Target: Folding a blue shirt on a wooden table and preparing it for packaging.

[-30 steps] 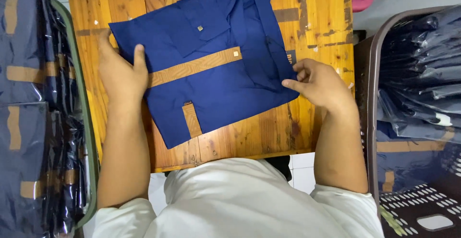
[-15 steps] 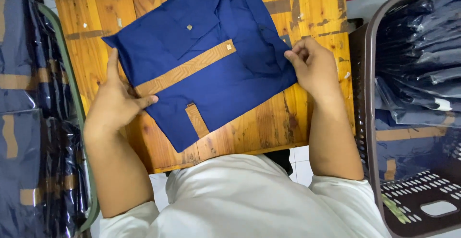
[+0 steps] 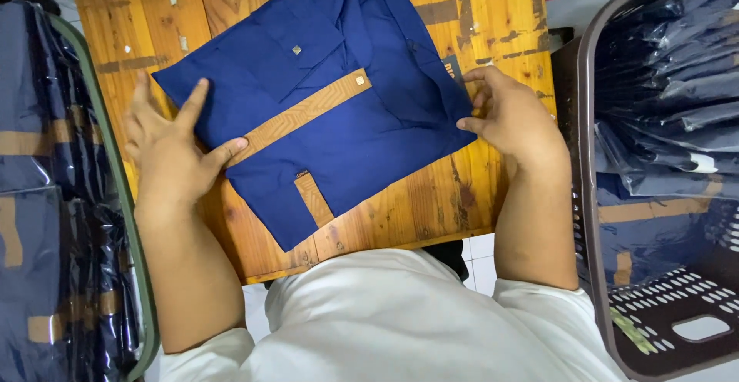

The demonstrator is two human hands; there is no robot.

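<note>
Your left hand (image 3: 173, 151) lies flat and open on the nine o'clock edge of the folded navy shirt (image 3: 323, 105), which rests on the wooden counter (image 3: 431, 197). Your right hand (image 3: 512, 116) pinches its three o'clock edge, beside the brown basket (image 3: 589, 220).

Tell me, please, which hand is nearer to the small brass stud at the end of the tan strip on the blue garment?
The right hand, though not by much. It grips the garment's right edge, apart from the stud. The left hand presses on the left edge, farther off.
</note>
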